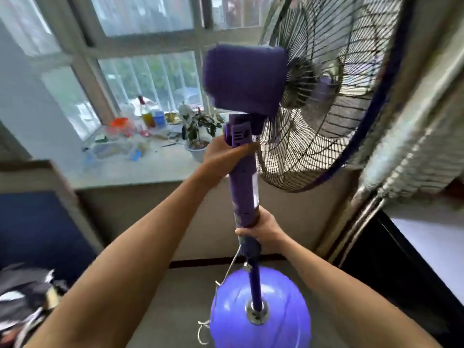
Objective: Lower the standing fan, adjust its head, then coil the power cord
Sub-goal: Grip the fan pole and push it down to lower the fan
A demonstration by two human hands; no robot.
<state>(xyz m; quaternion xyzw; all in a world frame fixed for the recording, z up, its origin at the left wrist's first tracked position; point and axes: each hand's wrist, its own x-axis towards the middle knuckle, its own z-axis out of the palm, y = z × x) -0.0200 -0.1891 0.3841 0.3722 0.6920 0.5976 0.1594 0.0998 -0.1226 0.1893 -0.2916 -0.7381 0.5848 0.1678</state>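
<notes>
Down at my feet sits the fan's round base (261, 320), its thin power cord (232, 267) dangling loose beside the pole. Above it, my right hand (261, 228) clenches the height collar (247, 219); my left hand (226, 153) wraps the neck (238, 136). Beyond, the fan head (326, 89) looks top-heavy with a bendable grille, so I'd grip only the stiff pole.

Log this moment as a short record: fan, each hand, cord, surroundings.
fan: purple standing fan, upright on round base, cage facing right
left hand: grip on the column top, under the motor housing
right hand: grip around the height collar
cord: hanging loose, uncoiled
surroundings: cluttered windowsill with potted plant
</notes>
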